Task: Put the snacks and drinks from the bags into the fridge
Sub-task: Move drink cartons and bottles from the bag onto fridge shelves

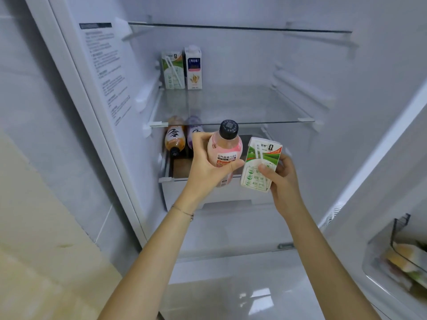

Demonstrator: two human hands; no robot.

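Observation:
My left hand (pixel 208 165) grips a pink bottle (pixel 227 148) with a black cap, held upright in front of the open fridge. Right beside it, my right hand (pixel 283 179) holds a white and green milk carton (pixel 261 162) with a straw on its face. Both are level with the gap under the glass shelf (pixel 242 105). At that shelf's back left stand two cartons, a green one (pixel 173 70) and a white one (pixel 193 68). Below the shelf an orange bottle (pixel 175 138) and a purple bottle (pixel 193 131) lie on their sides.
A higher glass shelf (pixel 240 27) spans the top of the fridge. The white drawer front (pixel 215 192) sits below my hands. The open door's bin (pixel 399 257) at the lower right holds packaged snacks. The fridge's left wall carries a printed label (pixel 106 72).

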